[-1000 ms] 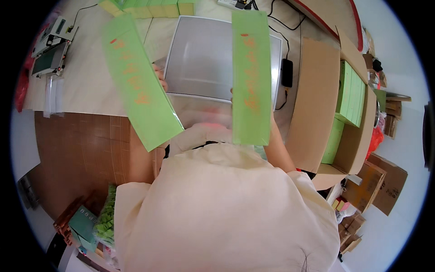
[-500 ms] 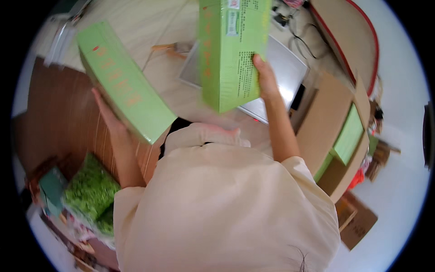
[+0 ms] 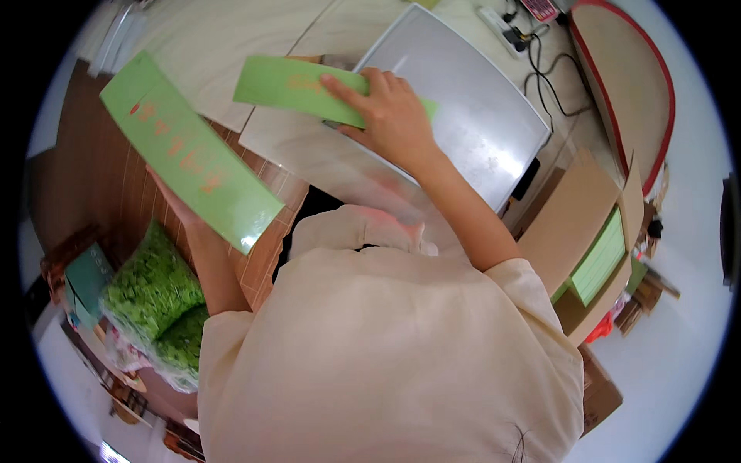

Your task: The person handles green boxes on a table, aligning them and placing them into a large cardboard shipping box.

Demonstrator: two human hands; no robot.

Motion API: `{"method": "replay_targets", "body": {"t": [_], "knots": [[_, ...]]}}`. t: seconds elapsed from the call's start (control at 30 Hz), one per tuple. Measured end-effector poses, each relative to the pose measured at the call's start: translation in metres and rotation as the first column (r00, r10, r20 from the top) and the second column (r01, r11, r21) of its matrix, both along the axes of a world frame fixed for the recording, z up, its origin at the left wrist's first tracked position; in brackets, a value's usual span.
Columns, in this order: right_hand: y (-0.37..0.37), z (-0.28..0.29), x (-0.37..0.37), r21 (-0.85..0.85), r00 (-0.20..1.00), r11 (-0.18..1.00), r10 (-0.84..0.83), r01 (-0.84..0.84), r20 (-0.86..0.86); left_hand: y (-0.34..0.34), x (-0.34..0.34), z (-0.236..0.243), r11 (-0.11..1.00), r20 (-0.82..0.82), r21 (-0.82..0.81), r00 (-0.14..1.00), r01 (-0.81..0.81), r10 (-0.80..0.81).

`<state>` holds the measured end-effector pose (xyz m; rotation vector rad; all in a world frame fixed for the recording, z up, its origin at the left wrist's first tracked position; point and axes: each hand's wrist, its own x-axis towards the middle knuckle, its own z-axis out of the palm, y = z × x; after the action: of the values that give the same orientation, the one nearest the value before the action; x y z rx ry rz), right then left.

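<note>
My left hand [image 3: 177, 197] grips a long pale-green box [image 3: 189, 154] with orange lettering, held tilted over the wooden floor at the left, mostly covering the fingers. My right hand [image 3: 394, 116] is wrapped round a second long green box [image 3: 266, 81], now lying crosswise over the left edge of a silver flat panel [image 3: 486, 131] on the pale table [image 3: 278, 31]. Behind that box a small brown object [image 3: 305, 59] is mostly hidden.
Bags of green filler [image 3: 147, 285] lie lower left. At right stand an open carton [image 3: 571, 201] holding green boxes and a red-rimmed board [image 3: 617, 85]. A power strip [image 3: 500, 31] with black cables sits at the back. Thin clear sleeves [image 3: 116, 42] are at top left.
My right hand has turned its box from upright to crosswise and moved it left, its back now showing on top. The left box has shifted slightly left. The view has moved.
</note>
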<state>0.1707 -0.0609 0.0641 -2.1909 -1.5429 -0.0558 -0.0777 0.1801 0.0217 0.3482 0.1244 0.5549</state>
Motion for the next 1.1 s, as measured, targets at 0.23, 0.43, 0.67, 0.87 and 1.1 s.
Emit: {"method": "replay_targets", "body": {"t": [0.23, 0.43, 0.67, 0.87, 1.1], "knots": [[-0.037, 0.011, 0.007, -0.125, 0.998, 0.992, -0.028, 0.02, -0.065, 0.0, 0.019, 0.016, 0.995, -0.254, -0.044, 0.964, -0.087, 0.073], [-0.089, 0.014, 0.004, -0.137, 0.976, 0.969, -0.212, 0.205, -0.041, 0.005, 0.015, 0.008, 0.993, -0.272, 0.04, 0.955, -0.113, 0.12], [-0.176, 0.031, 0.005, 0.047, 0.696, 0.769, -0.548, 0.637, -0.463, 0.005, 0.02, 0.004, 0.936, 0.311, -0.195, 0.923, 0.294, -0.225], [-0.244, 0.064, -0.004, 0.121, 0.025, 0.426, 0.223, 0.897, -0.975, -0.032, 0.061, 0.045, 0.976, -0.724, 0.172, 0.655, -0.134, 0.218], [-0.282, 0.005, -0.002, 0.235, -0.037, 0.375, 0.593, 0.897, -0.804, -0.044, 0.076, 0.038, 0.986, -0.689, 0.122, 0.725, 0.114, 0.001]]}}
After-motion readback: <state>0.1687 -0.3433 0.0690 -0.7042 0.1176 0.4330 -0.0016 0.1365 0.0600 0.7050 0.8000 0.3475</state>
